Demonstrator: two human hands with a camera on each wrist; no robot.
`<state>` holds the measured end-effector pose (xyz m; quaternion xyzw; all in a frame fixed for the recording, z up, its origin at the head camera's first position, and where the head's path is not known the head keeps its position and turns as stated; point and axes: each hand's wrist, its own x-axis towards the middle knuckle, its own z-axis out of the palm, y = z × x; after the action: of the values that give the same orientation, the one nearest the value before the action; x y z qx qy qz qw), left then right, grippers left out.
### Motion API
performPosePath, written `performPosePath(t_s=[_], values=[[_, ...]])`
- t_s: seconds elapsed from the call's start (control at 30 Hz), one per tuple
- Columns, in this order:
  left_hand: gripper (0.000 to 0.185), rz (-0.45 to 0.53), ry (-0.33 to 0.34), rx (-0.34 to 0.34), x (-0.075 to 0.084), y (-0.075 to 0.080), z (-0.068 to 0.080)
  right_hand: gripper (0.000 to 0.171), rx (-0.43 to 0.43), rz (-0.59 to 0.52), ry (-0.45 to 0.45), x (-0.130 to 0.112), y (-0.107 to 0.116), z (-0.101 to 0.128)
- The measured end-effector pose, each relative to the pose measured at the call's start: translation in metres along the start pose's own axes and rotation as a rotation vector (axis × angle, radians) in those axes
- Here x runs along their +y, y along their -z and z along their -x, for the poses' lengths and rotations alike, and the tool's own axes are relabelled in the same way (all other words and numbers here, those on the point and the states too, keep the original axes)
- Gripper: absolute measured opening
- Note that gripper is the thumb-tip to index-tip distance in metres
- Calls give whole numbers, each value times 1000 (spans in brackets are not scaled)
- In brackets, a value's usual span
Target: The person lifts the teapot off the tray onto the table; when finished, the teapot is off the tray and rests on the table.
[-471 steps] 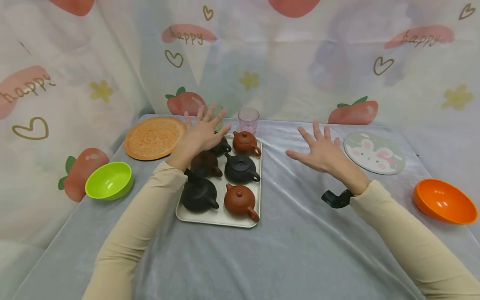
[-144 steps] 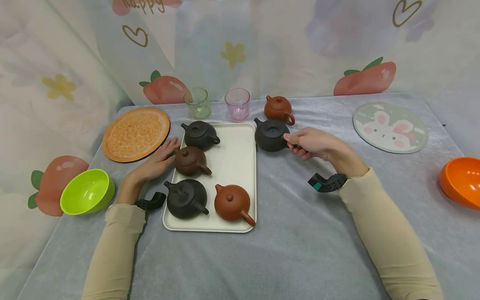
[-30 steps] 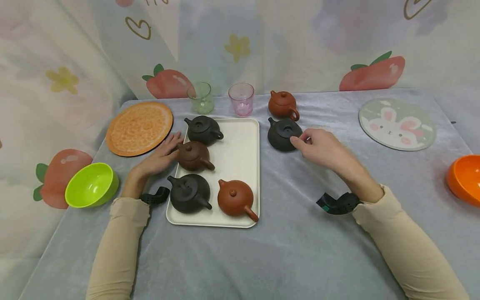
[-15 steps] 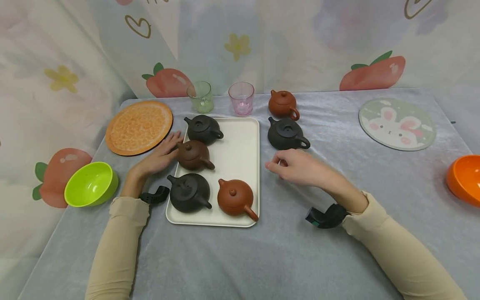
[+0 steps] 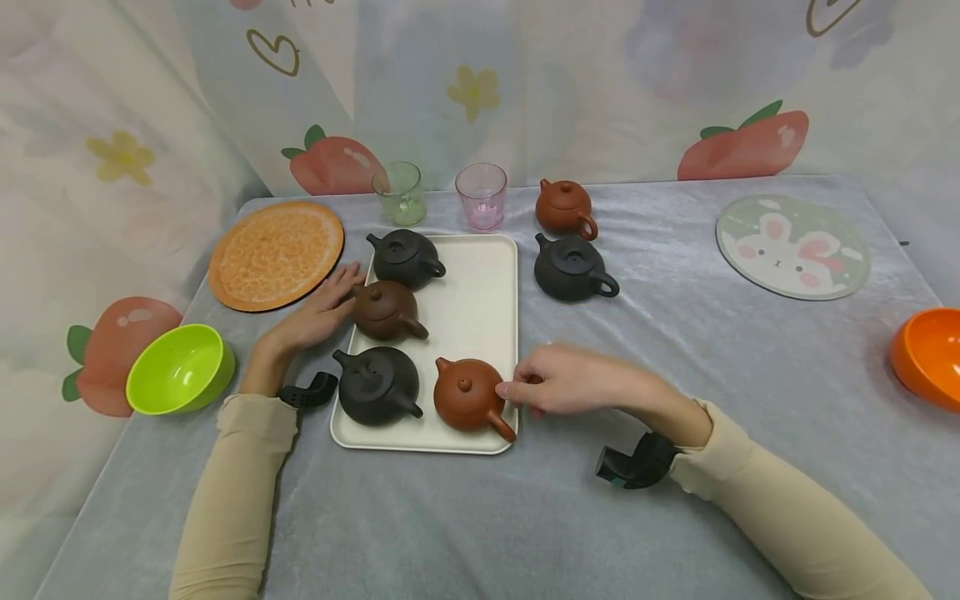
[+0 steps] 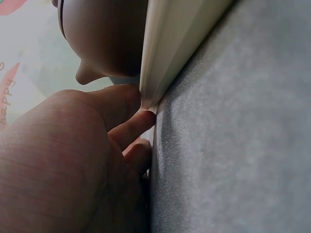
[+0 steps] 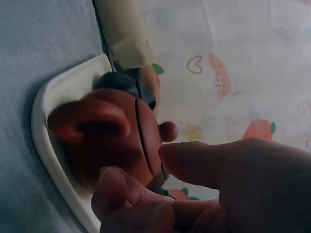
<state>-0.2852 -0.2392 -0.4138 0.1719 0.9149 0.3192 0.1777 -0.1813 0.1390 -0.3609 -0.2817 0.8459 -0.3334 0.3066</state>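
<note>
1. Head view: two teapots, a red one (image 5: 562, 206) and a black one (image 5: 572, 267), stand off the tray (image 5: 476, 308) on the counter (image 5: 600, 500); four remain on it. The right hand (image 5: 558, 390) reaches the red-brown teapot (image 5: 467, 395), fingers loosely curled, touching its side.
2. Left wrist view: the left hand (image 6: 68, 170) rests relaxed fingers (image 6: 133, 128) against the tray's rim.
3. Right wrist view: thumb and forefinger near the red-brown teapot's (image 7: 109, 141) lid; no grip closed yet.

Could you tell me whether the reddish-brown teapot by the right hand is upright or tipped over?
Upright. The reddish-brown teapot sits flat on the tray, lid knob pointing up, handle toward the right hand, whose fingertips are at its side.
</note>
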Motion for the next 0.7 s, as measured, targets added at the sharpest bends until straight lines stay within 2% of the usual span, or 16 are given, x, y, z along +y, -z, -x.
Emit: performPosePath(t_s=[0.23,0.53,0.7], values=[[53,-10,4,4,-1,0,-1,39,-111,-81,50,-5,-16,-4],[54,-7,10,1,-4,-1,-2,40,-92,-137,21,-5,-24,-6],[54,-14,7,12,-4,-1,-3,38,-110,-194,-17,-5,-23,-5]])
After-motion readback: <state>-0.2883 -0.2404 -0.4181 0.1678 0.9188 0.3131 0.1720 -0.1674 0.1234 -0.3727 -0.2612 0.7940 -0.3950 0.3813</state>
